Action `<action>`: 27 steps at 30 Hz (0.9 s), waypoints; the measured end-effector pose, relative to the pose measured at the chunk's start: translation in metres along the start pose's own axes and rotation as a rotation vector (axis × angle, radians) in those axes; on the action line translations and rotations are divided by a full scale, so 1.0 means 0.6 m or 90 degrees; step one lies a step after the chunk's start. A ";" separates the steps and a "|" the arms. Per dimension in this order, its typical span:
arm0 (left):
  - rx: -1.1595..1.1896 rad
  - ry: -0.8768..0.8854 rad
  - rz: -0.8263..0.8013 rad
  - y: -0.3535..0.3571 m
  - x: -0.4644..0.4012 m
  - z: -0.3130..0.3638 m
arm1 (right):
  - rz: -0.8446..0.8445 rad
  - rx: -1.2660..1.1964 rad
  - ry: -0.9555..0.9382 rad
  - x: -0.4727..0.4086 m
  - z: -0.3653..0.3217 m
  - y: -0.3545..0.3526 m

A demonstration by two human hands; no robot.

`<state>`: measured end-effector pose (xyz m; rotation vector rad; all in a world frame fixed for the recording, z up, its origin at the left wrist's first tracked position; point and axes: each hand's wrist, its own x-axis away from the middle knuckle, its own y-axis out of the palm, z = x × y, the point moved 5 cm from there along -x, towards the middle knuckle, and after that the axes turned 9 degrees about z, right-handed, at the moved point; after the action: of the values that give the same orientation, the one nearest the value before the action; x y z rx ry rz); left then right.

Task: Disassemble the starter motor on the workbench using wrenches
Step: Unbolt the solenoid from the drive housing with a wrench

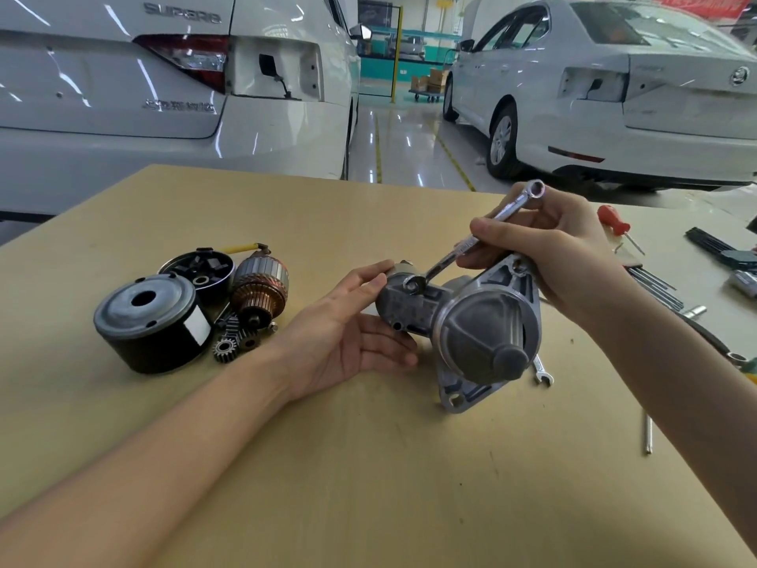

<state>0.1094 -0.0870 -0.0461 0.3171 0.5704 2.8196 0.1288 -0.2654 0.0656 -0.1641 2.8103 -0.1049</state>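
The starter motor housing (471,325) lies on its side near the middle of the workbench (286,465), and the left hand (352,334) cups its solenoid end, fingers straight and close together. The right hand (549,248) pinches the shank of a ring wrench (471,248) whose lower ring sits on a top bolt — it probably needs seating fully before pulling, in short arcs, while the left hand braces against the turn.

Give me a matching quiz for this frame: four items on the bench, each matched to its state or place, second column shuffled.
1. ring wrench
2. left hand
3. armature
4. red screwdriver

A. lies beside the black housing
B. steadies the grey starter housing
C. gripped by the right hand, ring end on a bolt
D. far right of the bench, untouched

Pairs: 1-C, 2-B, 3-A, 4-D
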 end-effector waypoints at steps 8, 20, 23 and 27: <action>0.010 -0.006 -0.005 -0.001 -0.001 -0.001 | -0.093 0.105 0.003 -0.035 -0.031 0.026; 0.046 -0.002 0.014 0.002 0.001 -0.004 | -0.523 0.657 -0.228 -0.036 -0.037 0.235; 0.044 0.002 0.002 0.003 0.001 -0.003 | -0.506 0.585 -0.255 -0.029 -0.057 0.237; 0.030 0.000 -0.006 0.005 0.002 0.001 | -0.299 0.066 -0.117 -0.037 -0.106 0.156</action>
<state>0.1078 -0.0891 -0.0444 0.3233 0.6383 2.8003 0.1198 -0.1664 0.1243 -0.7632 2.5233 -0.3238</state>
